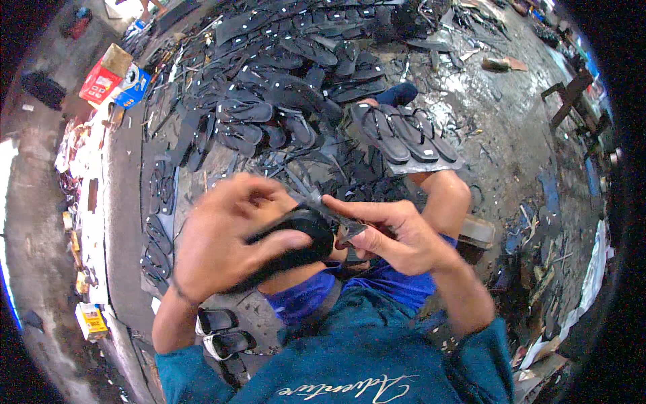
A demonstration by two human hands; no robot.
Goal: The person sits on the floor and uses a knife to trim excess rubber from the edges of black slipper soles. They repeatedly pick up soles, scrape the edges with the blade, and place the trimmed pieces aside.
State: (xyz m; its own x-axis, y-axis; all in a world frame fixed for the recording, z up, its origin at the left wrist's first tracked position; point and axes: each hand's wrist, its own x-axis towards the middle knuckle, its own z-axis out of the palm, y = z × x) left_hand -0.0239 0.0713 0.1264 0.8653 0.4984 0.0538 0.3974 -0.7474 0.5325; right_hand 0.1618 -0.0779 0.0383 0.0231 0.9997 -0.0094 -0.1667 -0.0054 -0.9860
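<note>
My left hand (225, 239), blurred by motion, is closed around a black sandal (306, 232) held above my lap. Its thumb presses on the sandal's upper face and the other fingers curl over the far side. My right hand (407, 236) is closed at the sandal's right end. Between its thumb and fingers is a small dark piece with a shiny, pointed edge (348, 233); whether it is a blade or a strip of the sandal I cannot tell. The right index finger stretches along the sandal's edge.
A large heap of black sandals (269, 91) covers the floor ahead. Several finished-looking sandals (414, 138) lie by my right knee. Black-and-white sandals (225, 330) lie at lower left. A red box (101, 81) stands at far left, a wooden-handled tool (505, 64) at far right.
</note>
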